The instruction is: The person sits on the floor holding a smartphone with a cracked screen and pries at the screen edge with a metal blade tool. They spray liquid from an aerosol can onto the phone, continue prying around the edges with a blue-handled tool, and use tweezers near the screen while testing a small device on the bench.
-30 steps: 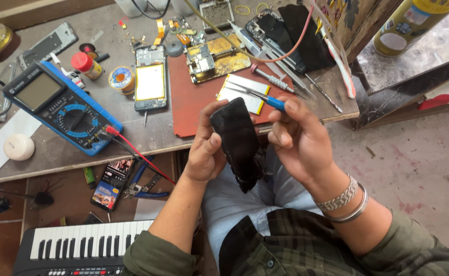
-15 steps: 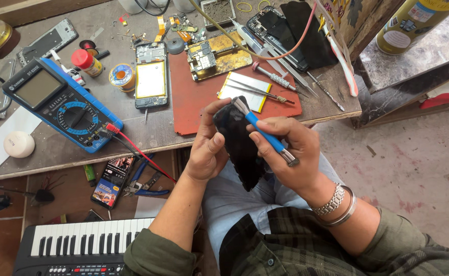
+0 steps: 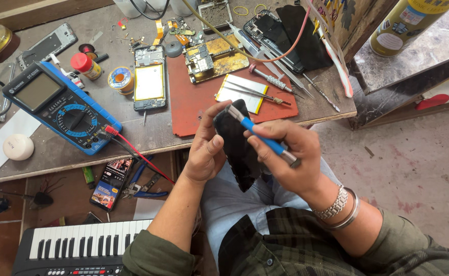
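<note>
Item: black phone panel (image 3: 237, 145), held over my lap just below the red mat (image 3: 194, 110). Left hand (image 3: 206, 151) clasps its edge; right hand (image 3: 286, 153) pinches blue-handled pry tool (image 3: 263, 139). Risk, I judge: tip slips, gouging or cracking the panel.

A blue multimeter (image 3: 63, 107) lies left on the workbench (image 3: 148, 135), an opened phone with its battery (image 3: 149, 77) beside a red mat (image 3: 199, 102). Nearer, a keyboard (image 3: 76, 250) sits below.
</note>
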Tool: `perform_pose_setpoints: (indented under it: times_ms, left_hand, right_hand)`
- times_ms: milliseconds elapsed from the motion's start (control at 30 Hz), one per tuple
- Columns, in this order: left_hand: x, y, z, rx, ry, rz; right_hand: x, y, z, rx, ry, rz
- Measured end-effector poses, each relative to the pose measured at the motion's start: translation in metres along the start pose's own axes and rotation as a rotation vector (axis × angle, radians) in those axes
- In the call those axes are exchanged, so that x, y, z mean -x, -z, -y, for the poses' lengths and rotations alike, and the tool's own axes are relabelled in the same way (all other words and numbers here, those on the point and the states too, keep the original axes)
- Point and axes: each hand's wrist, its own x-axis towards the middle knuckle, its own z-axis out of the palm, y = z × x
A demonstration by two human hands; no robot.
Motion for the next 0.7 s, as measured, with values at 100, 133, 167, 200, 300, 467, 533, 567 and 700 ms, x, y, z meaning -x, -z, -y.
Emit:
perform_pose_setpoints:
  times_ms: [100,133,167,200,300,467,533,567,700]
  left_hand:
    - [0.0012,0.0005,-0.0001,0.002,0.005,-0.015]
    - [0.0008,0.0007,0.0006,0.002,0.003,-0.018]
    - [0.0008,0.0011,0.0009,-0.002,-0.004,-0.006]
    - [0.0012,0.0015,0.0015,-0.004,-0.009,0.004]
    - [0.0006,0.0029,0.003,-0.001,-0.007,0.009]
    - [0.0003,0.0035,0.0033,0.015,-0.007,0.011]
    - [0.0007,0.0035,0.0027,0.013,-0.007,0.0]
    - [0.0008,0.0038,0.0021,0.02,-0.004,0.006]
    - [0.0009,0.0043,0.0032,0.021,-0.004,0.011]
  right_hand:
    - [-0.0032,-0.0004,0.0016,-0.097,-0.095,-0.064]
    - [-0.0037,-0.0002,0.0022,-0.082,-0.09,-0.051]
    - [-0.0041,0.0005,0.003,-0.066,-0.085,-0.039]
    - [-0.0036,0.0014,0.0041,-0.05,-0.083,-0.026]
    - [-0.0042,0.0038,0.0055,-0.065,-0.081,-0.023]
    - [-0.0057,0.0035,0.0042,-0.072,-0.078,0.003]
    - [-0.0064,0.0027,0.0028,-0.09,-0.093,-0.015]
    - [-0.0061,0.0024,0.0024,-0.09,-0.106,-0.04]
    - [-0.0014,0.001,0.0026,0.061,-0.034,-0.064]
